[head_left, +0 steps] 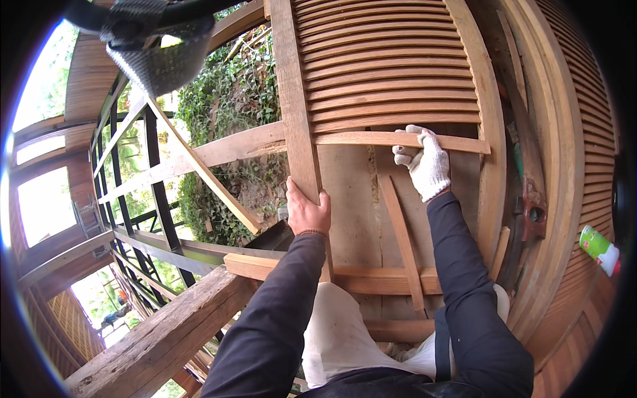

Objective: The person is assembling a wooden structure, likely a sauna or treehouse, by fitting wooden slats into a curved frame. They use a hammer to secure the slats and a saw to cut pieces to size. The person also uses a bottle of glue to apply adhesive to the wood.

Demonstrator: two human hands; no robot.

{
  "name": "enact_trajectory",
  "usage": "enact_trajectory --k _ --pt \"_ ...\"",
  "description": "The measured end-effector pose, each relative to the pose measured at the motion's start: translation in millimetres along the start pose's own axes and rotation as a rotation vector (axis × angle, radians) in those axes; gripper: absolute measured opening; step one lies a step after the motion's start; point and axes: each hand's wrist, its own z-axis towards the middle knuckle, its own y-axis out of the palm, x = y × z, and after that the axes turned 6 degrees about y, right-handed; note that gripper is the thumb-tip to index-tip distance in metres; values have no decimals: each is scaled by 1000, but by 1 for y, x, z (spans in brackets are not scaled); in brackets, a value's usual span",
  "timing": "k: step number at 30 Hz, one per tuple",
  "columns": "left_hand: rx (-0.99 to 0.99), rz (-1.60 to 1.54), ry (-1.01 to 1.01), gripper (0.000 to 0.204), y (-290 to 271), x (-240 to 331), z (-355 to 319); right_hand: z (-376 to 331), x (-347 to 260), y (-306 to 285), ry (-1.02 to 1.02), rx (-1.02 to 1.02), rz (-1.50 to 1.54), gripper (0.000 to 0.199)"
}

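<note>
wooden shutter frame stands upright, carries the louvre slats stacked across its upper part. one loose slat lies crosswise just below the stack, right end touching the right stile. lower part open, plain board behind it. a thin strip leans tilted down onto the bottom rail. rough beam lower left, just beside the rail's left end.

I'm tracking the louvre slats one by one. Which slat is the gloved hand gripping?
The lowest slat, just under the stacked rows. The right hand, in a white glove, grips it; unlike the seated slats above, it sits apart with open space below.
</note>
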Motion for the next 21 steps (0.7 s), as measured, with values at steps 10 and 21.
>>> enact_trajectory --k 10,21 --pt "-4 44 -11 90 1 3 -1 22 -10 -9 41 -38 -92 28" --pt "14 44 -7 91 3 -4 -1 5 11 -1 -99 70 -19 19"
